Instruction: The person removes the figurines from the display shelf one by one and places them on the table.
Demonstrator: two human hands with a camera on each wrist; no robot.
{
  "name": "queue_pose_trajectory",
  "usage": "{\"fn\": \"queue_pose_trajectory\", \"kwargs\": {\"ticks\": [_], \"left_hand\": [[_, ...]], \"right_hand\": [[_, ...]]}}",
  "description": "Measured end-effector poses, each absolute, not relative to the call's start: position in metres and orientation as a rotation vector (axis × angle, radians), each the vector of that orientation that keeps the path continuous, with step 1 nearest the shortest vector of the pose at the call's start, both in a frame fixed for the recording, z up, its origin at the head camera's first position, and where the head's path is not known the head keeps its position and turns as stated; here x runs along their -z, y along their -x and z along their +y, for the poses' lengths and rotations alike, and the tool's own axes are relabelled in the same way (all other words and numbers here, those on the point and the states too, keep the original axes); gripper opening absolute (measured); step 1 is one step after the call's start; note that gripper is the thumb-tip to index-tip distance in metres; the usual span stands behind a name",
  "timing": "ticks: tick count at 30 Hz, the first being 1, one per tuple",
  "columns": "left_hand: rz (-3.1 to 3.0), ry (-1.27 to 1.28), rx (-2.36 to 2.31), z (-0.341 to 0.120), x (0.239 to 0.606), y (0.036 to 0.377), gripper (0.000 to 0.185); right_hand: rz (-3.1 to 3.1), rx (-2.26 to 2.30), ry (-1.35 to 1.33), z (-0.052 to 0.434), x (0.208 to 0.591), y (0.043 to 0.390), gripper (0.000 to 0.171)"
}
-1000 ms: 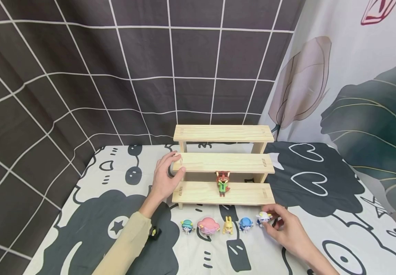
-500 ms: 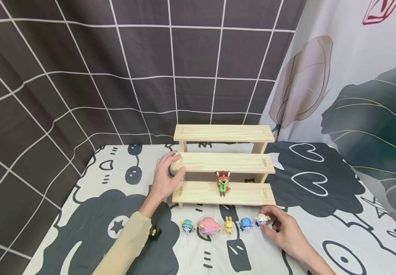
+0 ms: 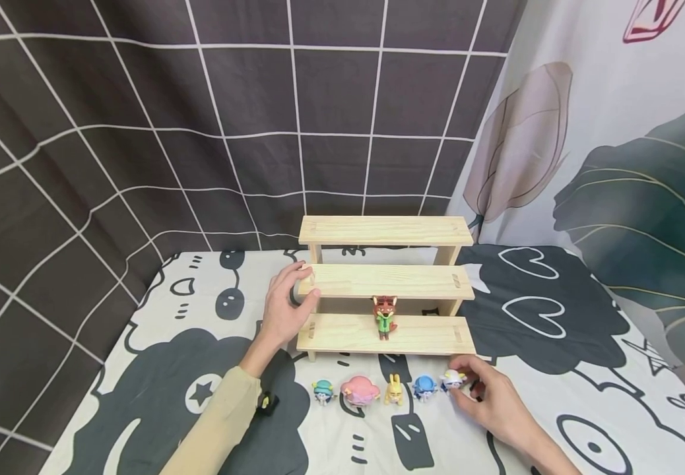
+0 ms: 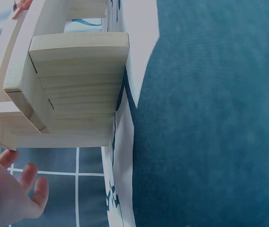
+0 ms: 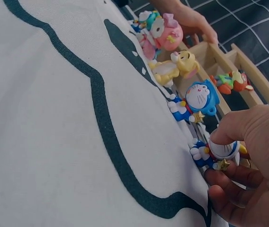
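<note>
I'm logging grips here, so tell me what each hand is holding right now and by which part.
The right hand pinches the white-headed figure by its head, thumb on top. The left hand grips the wooden shelf at the middle tier's left end.

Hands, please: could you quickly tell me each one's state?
Left hand: grips the pale wooden three-step shelf.
Right hand: pinches the small white-and-blue cat figurine.

A cartoon-print tablecloth [image 3: 158, 369] carries a three-step wooden shelf [image 3: 385, 282] and five figurines [image 3: 385, 388] in a row.
</note>
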State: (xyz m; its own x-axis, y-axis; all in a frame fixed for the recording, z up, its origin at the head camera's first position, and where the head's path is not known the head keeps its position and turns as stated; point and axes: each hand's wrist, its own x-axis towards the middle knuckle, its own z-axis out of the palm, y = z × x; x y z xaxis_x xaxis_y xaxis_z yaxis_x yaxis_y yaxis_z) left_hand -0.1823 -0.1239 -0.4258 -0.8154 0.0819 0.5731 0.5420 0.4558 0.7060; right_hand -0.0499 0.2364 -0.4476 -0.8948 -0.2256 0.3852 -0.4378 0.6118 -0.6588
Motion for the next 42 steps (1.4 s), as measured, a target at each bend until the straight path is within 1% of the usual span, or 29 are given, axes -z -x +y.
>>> {"fn": "queue_pose_trajectory", "kwargs": {"ticks": [12, 26, 35, 42], "left_hand": [[-2.237, 0.519, 1.336, -0.125, 0.430, 0.182, 0.040], [-2.250, 0.514, 1.347, -0.124, 0.427, 0.182, 0.040], [-2.259, 0.505, 1.341, -0.124, 0.427, 0.182, 0.040], [-2.253, 0.509, 1.339, -0.124, 0.426, 0.182, 0.040]], "right_hand": [[-2.581, -1.137, -0.519, 0.237, 0.447, 0.049, 0.048], [-2.696, -0.976, -0.332, 0.246, 0.432, 0.046, 0.040], [-2.600, -0.972, -0.411, 0.248, 0.424, 0.046, 0.027], [-2.559, -1.049, -0.439, 0.246, 0.415, 0.051, 0.028]]}}
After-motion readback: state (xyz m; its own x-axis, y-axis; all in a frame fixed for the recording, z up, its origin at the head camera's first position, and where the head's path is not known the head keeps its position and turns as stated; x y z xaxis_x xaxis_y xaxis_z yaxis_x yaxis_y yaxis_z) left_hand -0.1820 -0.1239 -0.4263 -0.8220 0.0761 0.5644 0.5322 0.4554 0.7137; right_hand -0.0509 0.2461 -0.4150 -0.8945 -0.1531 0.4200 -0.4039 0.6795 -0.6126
